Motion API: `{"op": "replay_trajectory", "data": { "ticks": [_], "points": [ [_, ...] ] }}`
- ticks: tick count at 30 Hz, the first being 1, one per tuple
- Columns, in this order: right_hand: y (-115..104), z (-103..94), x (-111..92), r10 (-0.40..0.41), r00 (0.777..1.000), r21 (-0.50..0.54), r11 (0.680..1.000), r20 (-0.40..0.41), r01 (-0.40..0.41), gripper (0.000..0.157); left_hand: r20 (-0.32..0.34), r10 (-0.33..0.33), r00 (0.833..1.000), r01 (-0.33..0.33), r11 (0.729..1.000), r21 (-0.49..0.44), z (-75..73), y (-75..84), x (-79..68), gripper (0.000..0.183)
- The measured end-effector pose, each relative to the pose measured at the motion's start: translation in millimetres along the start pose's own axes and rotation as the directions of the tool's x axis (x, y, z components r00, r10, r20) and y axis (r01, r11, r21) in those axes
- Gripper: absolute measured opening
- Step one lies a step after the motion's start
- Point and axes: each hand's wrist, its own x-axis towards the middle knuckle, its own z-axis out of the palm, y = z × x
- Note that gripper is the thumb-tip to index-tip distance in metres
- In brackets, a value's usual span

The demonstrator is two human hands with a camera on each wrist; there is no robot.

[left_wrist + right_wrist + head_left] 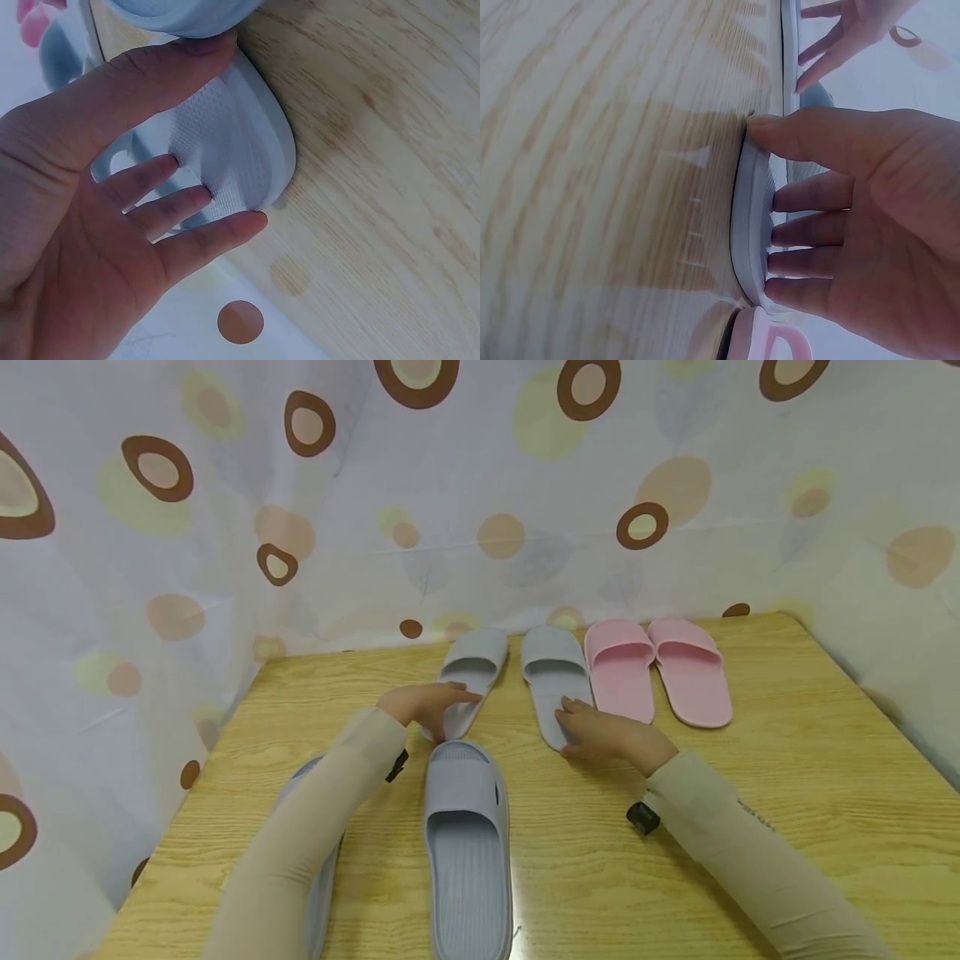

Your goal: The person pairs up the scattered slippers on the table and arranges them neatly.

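Two small light-grey slippers stand at the back of the table. My left hand (429, 703) is at the heel of the left grey slipper (480, 647). In the left wrist view, its extended fingers touch the textured insole (202, 120), and the thumb lies along the heel side beside a larger blue-grey slipper (468, 868). At the heel of the right grey slipper (555, 647) is my right hand (611, 735). In the right wrist view, its thumb tip touches the sole's edge (744, 195) while the fairly straight fingers reach over the insole.
A pair of pink slippers, the left one (621, 677) and the right one (693, 681), stands just right of the grey pair. Another blue-grey slipper (322, 893) lies partly under my left forearm. A patterned curtain (450, 485) hangs behind the wooden table (810, 777).
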Motion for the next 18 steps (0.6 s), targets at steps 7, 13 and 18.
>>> {"op": "replay_trajectory", "data": {
  "ticks": [7,13,18],
  "points": [
    [0.0,0.6,1.8,-0.017,1.0,-0.032,0.999,-0.015,0.016,0.061,0.01,0.0,1.0,0.0,1.0,0.012,-4.2,4.0,3.9,0.09],
    [1.1,-0.3,2.0,-0.019,1.0,-0.031,0.999,-0.005,0.018,0.061,0.008,0.004,1.0,-0.004,1.0,0.03,-4.4,4.9,10.0,0.09],
    [0.5,-0.4,1.7,-0.027,1.0,-0.031,0.999,-0.009,0.027,0.061,0.007,0.007,1.0,-0.007,0.999,0.037,-5.2,6.9,13.9,0.089]
  ]
}}
